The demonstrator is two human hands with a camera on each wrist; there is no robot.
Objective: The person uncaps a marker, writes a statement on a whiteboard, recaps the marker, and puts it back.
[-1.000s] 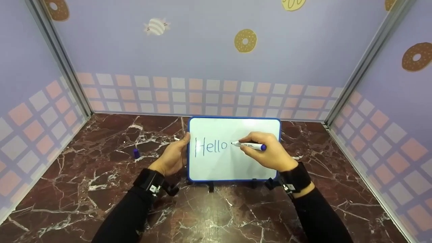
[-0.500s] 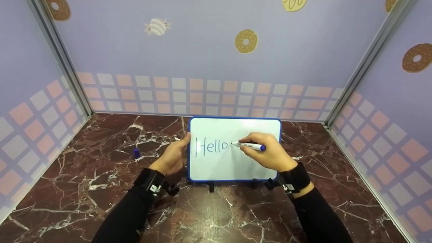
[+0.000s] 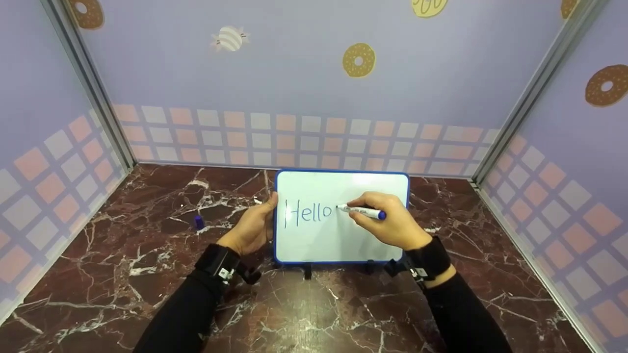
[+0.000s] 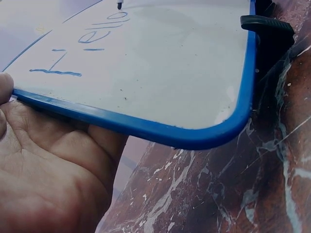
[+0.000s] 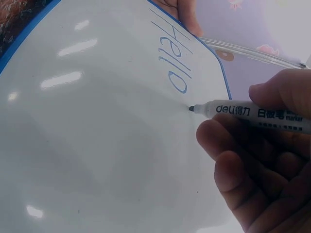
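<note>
A blue-framed whiteboard (image 3: pixel 319 245) leans back on the table, with "Hello" written in blue on its left half. My left hand (image 3: pixel 250 228) grips the board's left edge, thumb at the front and the other fingers behind it, mostly hidden. In the left wrist view the palm (image 4: pixel 53 170) lies under the blue frame (image 4: pixel 146 128). My right hand (image 3: pixel 392 220) pinches an uncapped whiteboard marker (image 3: pixel 363 211), white with a blue end. Its dark tip (image 5: pixel 192 108) is right at the board's surface, just right of the "o".
A small purple-blue marker cap (image 3: pixel 198 222) stands on the dark marbled table (image 3: pixel 147 294), left of my left hand. Black feet (image 3: pixel 307 271) show under the board's lower edge. Behind the board rises a lilac wall (image 3: pixel 294 73); side walls with metal corner posts flank the table.
Hands, marker and board hold nearly the same places throughout. The whole head view has shifted very slightly; the writing is unchanged.
</note>
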